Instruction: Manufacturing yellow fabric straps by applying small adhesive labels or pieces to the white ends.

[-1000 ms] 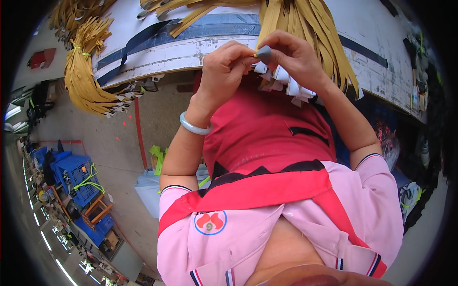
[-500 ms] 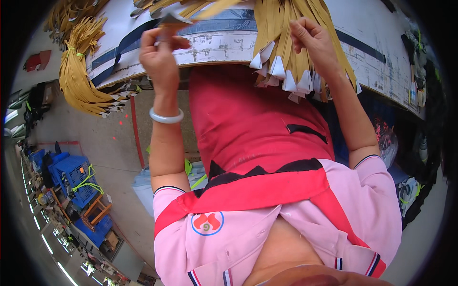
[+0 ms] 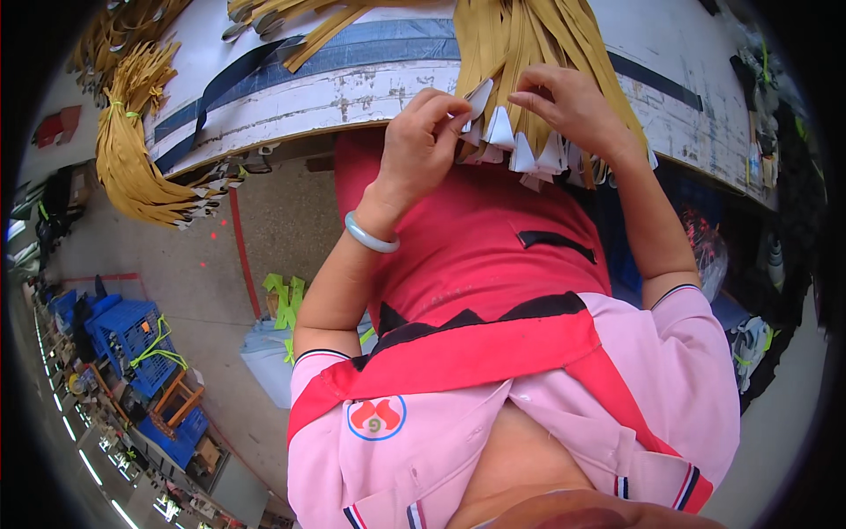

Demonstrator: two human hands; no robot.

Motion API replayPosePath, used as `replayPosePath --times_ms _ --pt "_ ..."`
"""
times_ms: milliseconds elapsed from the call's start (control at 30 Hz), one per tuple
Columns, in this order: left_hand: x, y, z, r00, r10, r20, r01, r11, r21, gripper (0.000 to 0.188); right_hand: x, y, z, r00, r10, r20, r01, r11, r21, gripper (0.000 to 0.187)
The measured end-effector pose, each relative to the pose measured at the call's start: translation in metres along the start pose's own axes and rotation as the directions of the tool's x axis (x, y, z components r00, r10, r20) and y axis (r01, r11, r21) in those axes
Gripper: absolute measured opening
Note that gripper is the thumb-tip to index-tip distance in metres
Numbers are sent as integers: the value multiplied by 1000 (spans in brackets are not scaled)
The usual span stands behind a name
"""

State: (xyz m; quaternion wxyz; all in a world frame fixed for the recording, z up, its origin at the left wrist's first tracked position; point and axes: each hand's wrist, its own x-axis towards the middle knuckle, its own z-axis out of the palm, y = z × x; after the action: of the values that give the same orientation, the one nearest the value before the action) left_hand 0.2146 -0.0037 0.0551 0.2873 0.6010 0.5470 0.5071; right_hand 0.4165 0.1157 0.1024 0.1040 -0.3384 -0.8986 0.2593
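Note:
A thick bundle of long mustard-yellow strips [image 3: 586, 40] hangs over the table's near edge, the strips ending in folded white tips [image 3: 522, 154]. At the bundle's left side my left hand [image 3: 416, 145] is closed, thumb and forefinger pinching the white tip of one yellow strip [image 3: 478, 99]. My right hand [image 3: 568, 108] lies over the bundle's right part, its fingers curled and drawn together close to the strips. Whether anything is between those fingertips is too small to see. Farther left on the table lie more yellow strips [image 3: 328, 37] with grey ends.
The white worn table [image 3: 308, 110] carries dark blue bands, and a loose dark blue strap [image 3: 216, 93] curls over it. A tied yellow bundle [image 3: 132, 167] hangs at the left. Blue crates [image 3: 132, 339] stand on the floor to the left. My red apron touches the table edge.
My left hand has come right and nearer from the far-left pile, where a strip it was moving now lies, to the bundle's white tips. My right hand has lowered slightly.

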Motion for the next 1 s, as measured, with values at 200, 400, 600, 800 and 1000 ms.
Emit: replayPosePath --times_ms 200,400,600,800,1000 --pt "10 -2 20 927 258 272 -312 933 180 27 -25 -8 33 987 42 155 -55 995 79 23" --pt "22 1 12 902 204 380 -259 961 100 33 -27 -12 10 991 62 115 -102 916 387 14" --pt "33 19 7 919 122 376 -89 991 -103 17 -23 -20 -12 997 -37 -71 67 878 475 15" --pt "41 7 7 976 82 203 9 912 -410 9 -11 -11 -2 999 -16 -44 42 707 706 15" --pt "48 0 -2 948 -7 318 187 820 -540 11 1 -2 -4 985 -140 -96 170 827 535 19"
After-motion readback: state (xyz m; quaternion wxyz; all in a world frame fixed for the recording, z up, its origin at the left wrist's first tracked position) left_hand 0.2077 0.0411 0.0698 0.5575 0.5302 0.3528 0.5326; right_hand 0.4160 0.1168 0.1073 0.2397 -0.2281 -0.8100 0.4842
